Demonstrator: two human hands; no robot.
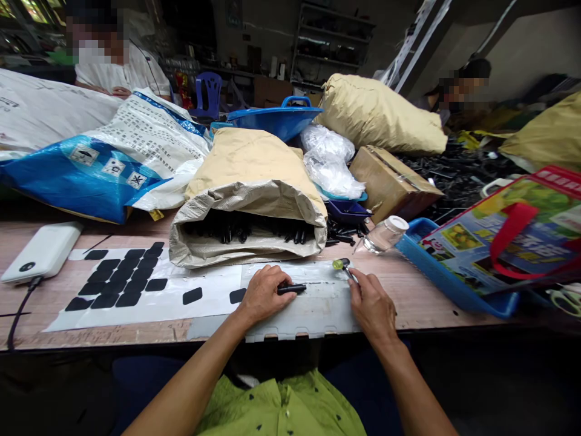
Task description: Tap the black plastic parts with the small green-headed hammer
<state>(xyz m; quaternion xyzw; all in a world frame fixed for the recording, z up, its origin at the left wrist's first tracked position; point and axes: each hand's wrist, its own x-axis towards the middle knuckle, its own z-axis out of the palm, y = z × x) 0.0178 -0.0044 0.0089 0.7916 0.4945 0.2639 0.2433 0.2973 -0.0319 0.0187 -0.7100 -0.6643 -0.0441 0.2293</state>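
My left hand is closed around a short black tube, which lies pointing right over a grey plastic board. A small hammer with a yellow-green face is gripped in my right hand, its head just above the board's right side. Most of the hammer's handle is hidden by my fingers. Behind my hands, an open paper-covered sack lies on its side with several black tubes inside its mouth. Left of my left hand, black rounded patches lie on a white sheet.
A white power bank with a cable sits at the left. To the right stand a clear jar, a blue basket and a printed bag. Behind are a cardboard box and full sacks. Two people are farther back.
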